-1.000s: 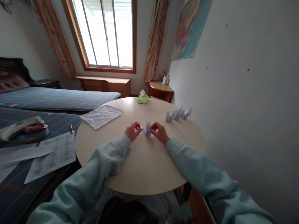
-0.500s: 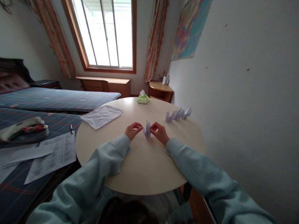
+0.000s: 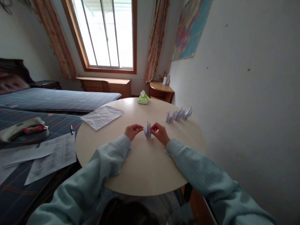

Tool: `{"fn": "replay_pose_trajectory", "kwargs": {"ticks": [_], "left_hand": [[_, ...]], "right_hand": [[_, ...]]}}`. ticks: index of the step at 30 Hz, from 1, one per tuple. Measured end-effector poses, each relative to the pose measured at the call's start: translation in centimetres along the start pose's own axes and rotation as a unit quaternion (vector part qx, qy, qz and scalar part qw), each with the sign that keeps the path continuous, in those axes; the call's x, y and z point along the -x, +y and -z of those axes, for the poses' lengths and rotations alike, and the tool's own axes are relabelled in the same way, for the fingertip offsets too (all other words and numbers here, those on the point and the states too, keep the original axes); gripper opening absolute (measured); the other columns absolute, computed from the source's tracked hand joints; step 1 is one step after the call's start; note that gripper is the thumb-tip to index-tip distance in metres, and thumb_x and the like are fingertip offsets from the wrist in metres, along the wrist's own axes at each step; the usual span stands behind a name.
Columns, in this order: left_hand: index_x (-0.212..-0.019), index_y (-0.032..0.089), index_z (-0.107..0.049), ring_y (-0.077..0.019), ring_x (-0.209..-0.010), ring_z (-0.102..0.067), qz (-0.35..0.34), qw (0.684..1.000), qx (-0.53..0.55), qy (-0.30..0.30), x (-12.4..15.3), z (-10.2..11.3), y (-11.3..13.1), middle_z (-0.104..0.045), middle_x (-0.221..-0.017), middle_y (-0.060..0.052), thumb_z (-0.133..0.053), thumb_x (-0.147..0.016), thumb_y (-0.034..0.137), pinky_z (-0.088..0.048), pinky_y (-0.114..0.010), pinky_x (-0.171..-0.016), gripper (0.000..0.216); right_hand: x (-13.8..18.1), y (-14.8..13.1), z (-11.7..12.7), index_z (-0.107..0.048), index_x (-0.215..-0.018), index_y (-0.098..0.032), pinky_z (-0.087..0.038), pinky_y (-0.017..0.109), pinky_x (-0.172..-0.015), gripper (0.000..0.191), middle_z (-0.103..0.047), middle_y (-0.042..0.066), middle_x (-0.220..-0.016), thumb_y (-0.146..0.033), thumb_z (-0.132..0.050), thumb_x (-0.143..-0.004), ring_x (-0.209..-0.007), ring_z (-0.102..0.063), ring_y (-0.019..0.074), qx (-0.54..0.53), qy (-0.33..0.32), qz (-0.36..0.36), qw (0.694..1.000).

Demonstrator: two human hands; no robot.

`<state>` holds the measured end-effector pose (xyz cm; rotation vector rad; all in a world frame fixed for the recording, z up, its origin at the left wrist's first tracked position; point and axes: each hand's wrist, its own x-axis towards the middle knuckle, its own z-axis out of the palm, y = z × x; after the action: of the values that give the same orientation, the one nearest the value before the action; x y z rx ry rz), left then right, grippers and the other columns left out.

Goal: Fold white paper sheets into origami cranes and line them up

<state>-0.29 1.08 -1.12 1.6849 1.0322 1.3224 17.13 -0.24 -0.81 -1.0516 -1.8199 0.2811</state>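
Note:
A small folded paper crane (image 3: 147,131), pale lilac-white, stands between my hands over the round table (image 3: 150,168). My left hand (image 3: 132,131) pinches its left tip with thumb and fingers. On the other side, my right hand (image 3: 161,132) has finger and thumb closed on the crane's right part. The fingertips cover the pinched ends. Several similar paper cranes (image 3: 178,115) stand in a row toward the table's right rear.
Creased paper (image 3: 103,116) lies on the table's left side. A green tissue pack (image 3: 143,98) sits at the far edge. Left of the table, a bed (image 3: 56,125) bears printed sheets (image 3: 55,156), a pen (image 3: 71,129) and a bag-like item (image 3: 25,128). A wall rises on the right.
My left hand's fingers have straightened and drawn together slightly at the crane's left tip. My right hand and the crane have barely moved.

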Motion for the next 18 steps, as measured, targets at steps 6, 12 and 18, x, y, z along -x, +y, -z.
{"fn": "replay_pose_trajectory", "kwargs": {"ticks": [6,12,18], "left_hand": [[-0.062,0.015,-0.064,-0.0156,-0.067,-0.060,0.019,0.999,-0.014,0.025,-0.10,0.10,-0.21,-0.067,-0.069,-0.004,-0.066,-0.052,0.035,-0.047,-0.029,-0.069,0.023],[-0.058,0.013,-0.057,-0.0120,-0.053,-0.057,0.087,0.995,0.040,0.026,0.01,-0.04,0.28,-0.063,-0.054,-0.002,-0.068,-0.048,0.032,-0.043,-0.023,-0.051,0.024],[-0.057,0.014,-0.047,-0.0108,-0.051,-0.058,0.149,0.979,0.139,0.007,0.11,-0.10,0.58,-0.060,-0.052,0.002,-0.070,-0.045,0.034,-0.040,-0.019,-0.046,0.034]], "right_hand": [[-0.03,0.01,0.01,-0.044,-0.058,-0.017,-0.035,0.020,-0.050,0.010,-0.048,-0.003,-0.053,-0.020,-0.050,-0.065,-0.049,-0.042,0.0075,0.001,0.000,0.001,1.000],[0.01,0.41,-0.12,-0.045,-0.059,-0.017,-0.037,0.020,-0.050,0.010,-0.050,-0.002,-0.054,-0.021,-0.051,-0.066,-0.050,-0.043,0.0077,-0.007,-0.007,0.000,1.000],[0.07,0.48,-0.27,-0.046,-0.060,-0.017,-0.037,0.020,-0.050,0.010,-0.050,-0.002,-0.055,-0.022,-0.052,-0.066,-0.050,-0.044,0.0076,-0.021,-0.030,0.000,0.999]]}}
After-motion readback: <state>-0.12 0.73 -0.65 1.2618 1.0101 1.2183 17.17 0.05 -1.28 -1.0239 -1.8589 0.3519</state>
